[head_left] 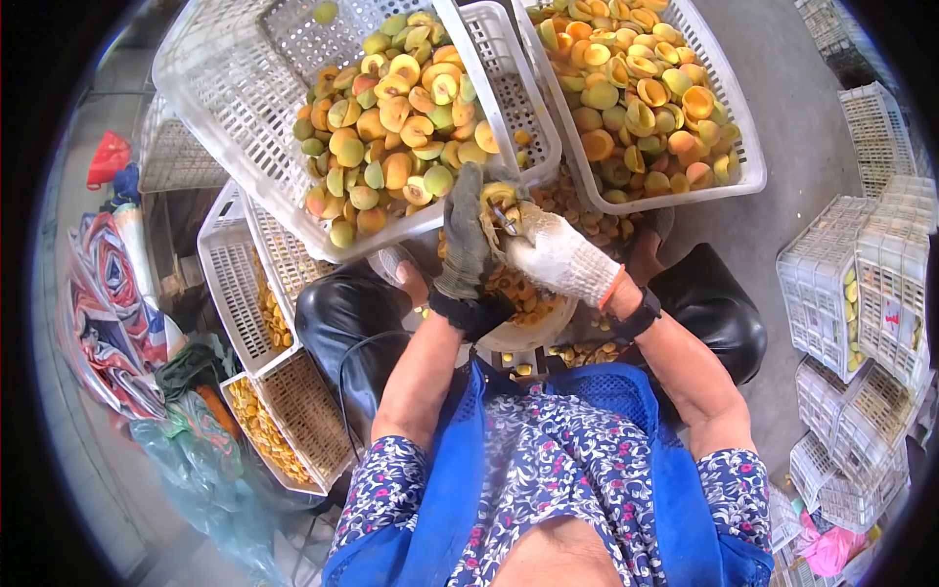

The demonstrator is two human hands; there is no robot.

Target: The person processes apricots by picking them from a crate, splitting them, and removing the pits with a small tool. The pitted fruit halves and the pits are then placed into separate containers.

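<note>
My left hand, in a dark grey-green glove, is closed around a cut yellow peach half. My right hand, in a white knit glove, grips a small metal pitting tool whose tip is at the fruit's cut face. Most of the tool is hidden by the fingers. Beneath both hands stands a round pale tub with orange bits in it. Just beyond the left hand, a white crate holds cut peaches. Hollowed peach halves fill another white crate at the upper right.
Crates with orange-brown pieces stand by my left leg. Farther left lie striped sacks and a clear green plastic bag. Stacked white crates line the right side. Small pieces are scattered on the floor between my feet.
</note>
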